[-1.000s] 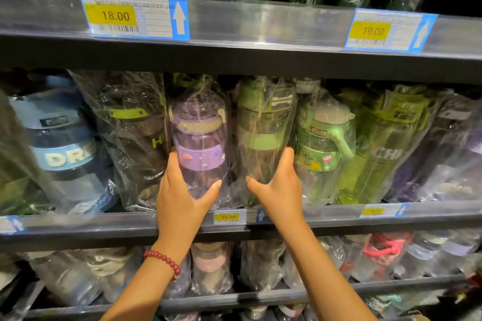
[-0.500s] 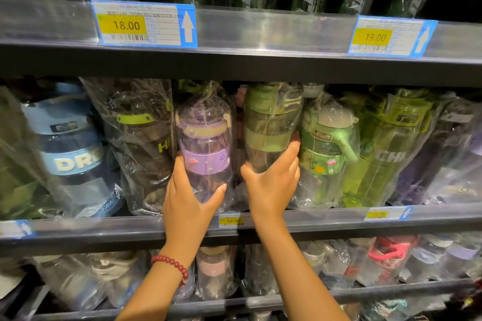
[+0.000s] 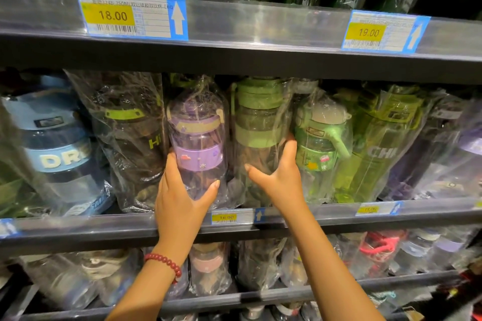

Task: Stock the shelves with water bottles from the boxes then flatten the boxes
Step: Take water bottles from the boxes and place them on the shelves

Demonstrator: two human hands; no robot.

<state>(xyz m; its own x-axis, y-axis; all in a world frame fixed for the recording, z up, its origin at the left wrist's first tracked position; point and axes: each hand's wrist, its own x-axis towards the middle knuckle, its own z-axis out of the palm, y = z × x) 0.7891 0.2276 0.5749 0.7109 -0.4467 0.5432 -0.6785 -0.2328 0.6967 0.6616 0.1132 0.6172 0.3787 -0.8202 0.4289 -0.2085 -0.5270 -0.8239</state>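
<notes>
A clear bottle with purple lid and band (image 3: 197, 138), wrapped in plastic, stands on the middle shelf (image 3: 320, 214). My left hand (image 3: 180, 206) holds its lower part, fingers along its left side and thumb across the front. Right beside it stands a clear bottle with an olive-green lid (image 3: 257, 117), also bagged. My right hand (image 3: 280, 177) holds that one, fingers reaching up its right side and thumb spread over the front. No boxes are in view.
Bagged bottles crowd the shelf: a blue one (image 3: 56, 148) and a dark one (image 3: 130, 138) on the left, a green spouted one (image 3: 322, 143) and a tall green one (image 3: 378, 143) on the right. The upper shelf (image 3: 260, 26) hangs close overhead; a lower shelf (image 3: 260, 268) holds more bottles.
My right hand has slid higher up the green-lidded bottle, which now stands more upright and closer to the purple one. My left hand has kept its hold on the purple bottle.
</notes>
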